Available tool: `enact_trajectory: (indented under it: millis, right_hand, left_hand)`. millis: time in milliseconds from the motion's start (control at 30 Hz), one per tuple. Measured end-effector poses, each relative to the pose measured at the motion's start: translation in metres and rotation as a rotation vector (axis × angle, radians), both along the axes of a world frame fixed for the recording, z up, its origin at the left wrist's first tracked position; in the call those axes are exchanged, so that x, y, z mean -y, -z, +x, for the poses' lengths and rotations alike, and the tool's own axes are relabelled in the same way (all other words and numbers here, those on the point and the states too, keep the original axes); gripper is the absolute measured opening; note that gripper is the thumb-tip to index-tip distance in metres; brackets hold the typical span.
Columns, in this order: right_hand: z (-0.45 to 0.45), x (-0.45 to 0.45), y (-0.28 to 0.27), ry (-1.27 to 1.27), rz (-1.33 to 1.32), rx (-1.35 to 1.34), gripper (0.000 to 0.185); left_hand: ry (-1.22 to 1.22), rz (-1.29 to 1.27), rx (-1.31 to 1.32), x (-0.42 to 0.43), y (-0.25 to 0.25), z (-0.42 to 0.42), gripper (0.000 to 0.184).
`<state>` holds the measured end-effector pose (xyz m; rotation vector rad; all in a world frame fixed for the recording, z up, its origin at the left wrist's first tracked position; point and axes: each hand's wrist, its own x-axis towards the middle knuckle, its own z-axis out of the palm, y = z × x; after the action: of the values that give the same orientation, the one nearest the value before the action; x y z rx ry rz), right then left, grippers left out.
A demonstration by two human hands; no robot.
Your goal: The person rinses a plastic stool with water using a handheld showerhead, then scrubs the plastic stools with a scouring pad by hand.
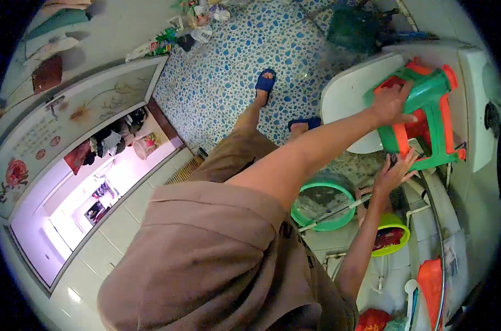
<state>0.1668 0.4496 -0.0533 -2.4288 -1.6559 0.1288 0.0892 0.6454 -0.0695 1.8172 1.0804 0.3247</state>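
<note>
A green plastic stool (pixel 442 129) and a red one (pixel 418 124), nested together, are tilted at the right over the white toilet. My left hand (pixel 392 103) is closed on the stools' upper side, its fingers hooked over the frame. Lower down, my right hand (pixel 392 172) is against the stools' near edge, some fingers spread along it; its exact grip is partly hidden. Near its fingertips is a small pale object I cannot make out, seen through an opening in the stools. A small dark thing shows beside that hand.
The white toilet lid (pixel 349 94) lies behind the stools, beside the cistern (pixel 476 110). A green basin (pixel 323 225) and a yellow bucket (pixel 391 245) stand near white pipes. A dark green bin (pixel 352 27) is farther up. Bottles and bags (pixel 192 30) line the wall.
</note>
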Motion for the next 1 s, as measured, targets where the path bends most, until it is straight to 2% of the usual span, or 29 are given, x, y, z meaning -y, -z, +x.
enact_trajectory:
  millis: [100, 167, 200, 233, 267, 333, 367, 433, 467, 500, 567, 600, 633, 667, 700, 733, 800, 867, 933, 1000]
  right_hand:
    - [-0.023, -0.038, -0.006, 0.072, 0.123, -0.016, 0.028]
    - [-0.046, -0.072, -0.030, 0.110, 0.177, -0.046, 0.031]
    - [-0.054, -0.070, -0.035, 0.089, 0.183, -0.041, 0.031]
    - [-0.061, -0.061, -0.035, 0.153, 0.285, -0.147, 0.031]
    - [-0.067, -0.057, -0.036, 0.217, 0.388, -0.259, 0.032]
    - [-0.109, -0.051, -0.065, 0.426, 0.341, -0.493, 0.033]
    - [-0.141, -0.057, -0.079, 0.589, 0.276, -0.573, 0.031]
    - [-0.177, -0.049, -0.075, 0.725, 0.121, -0.686, 0.031]
    - [-0.194, -0.027, -0.052, 0.627, 0.092, -0.769, 0.033]
    - [-0.211, -0.004, -0.030, 0.530, 0.062, -0.856, 0.035]
    - [-0.259, 0.002, 0.002, 0.761, 0.193, -1.405, 0.041]
    - [-0.292, -0.003, 0.017, 1.186, 0.298, -1.801, 0.046]
    - [-0.327, -0.011, 0.034, 1.194, 0.289, -1.791, 0.046]
    - [-0.366, -0.019, 0.049, 1.111, 0.314, -2.039, 0.045]
    - [-0.401, -0.025, 0.065, 1.014, 0.349, -2.285, 0.043]
    - [-0.431, -0.032, 0.080, 1.050, 0.342, -2.274, 0.043]
    - [-0.486, -0.047, 0.115, 1.449, 0.148, -2.361, 0.043]
    - [-0.538, -0.088, 0.138, 1.528, 0.163, -2.438, 0.044]
    - [-0.561, -0.092, 0.160, 1.632, 0.175, -2.486, 0.044]
    - [-0.569, -0.081, 0.190, 1.565, 0.049, -2.477, 0.044]
  left_hand:
    - [0.013, -0.053, 0.029, 0.000, 0.006, -0.003, 0.108]
    - [-0.067, 0.109, 0.098, -0.001, 0.035, -0.001, 0.090]
    - [-0.087, 0.117, 0.104, -0.007, 0.044, -0.021, 0.090]
    - [-0.111, 0.196, 0.229, -0.014, 0.054, -0.046, 0.078]
    - [-0.132, 0.281, 0.351, -0.024, 0.061, -0.076, 0.067]
    - [-0.343, -0.138, 0.362, -0.033, 0.051, -0.183, 0.052]
    - [-0.346, -0.002, 0.173, -0.031, 0.079, -0.240, 0.050]
    - [-0.436, -0.254, -0.089, -0.032, 0.121, -0.361, 0.047]
    - [-0.461, -0.381, -0.224, -0.033, 0.143, -0.421, 0.046]
    - [-0.473, -0.340, -0.310, -0.036, 0.178, -0.478, 0.045]
    - [-0.496, -0.269, -0.485, -0.044, 0.244, -0.589, 0.043]
    - [-0.496, -0.070, -0.647, -0.063, 0.223, -0.622, 0.044]
    - [-0.433, -0.022, -0.692, -0.077, 0.258, -0.671, 0.047]
    - [-0.368, 0.016, -0.743, -0.093, 0.299, -0.720, 0.052]
    - [-0.331, -0.019, -0.783, -0.118, 0.314, -0.748, 0.055]
    - [-0.283, -0.058, -0.825, -0.146, 0.322, -0.775, 0.059]
    - [-0.194, -0.016, -0.773, -0.191, 0.357, -0.829, 0.064]
    - [-0.096, 0.032, -1.023, -0.226, 0.402, -0.866, 0.068]
    - [-0.236, -0.086, -0.847, -0.258, 0.424, -0.882, 0.072]
    - [-0.222, 0.007, -0.842, -0.274, 0.492, -0.919, 0.074]
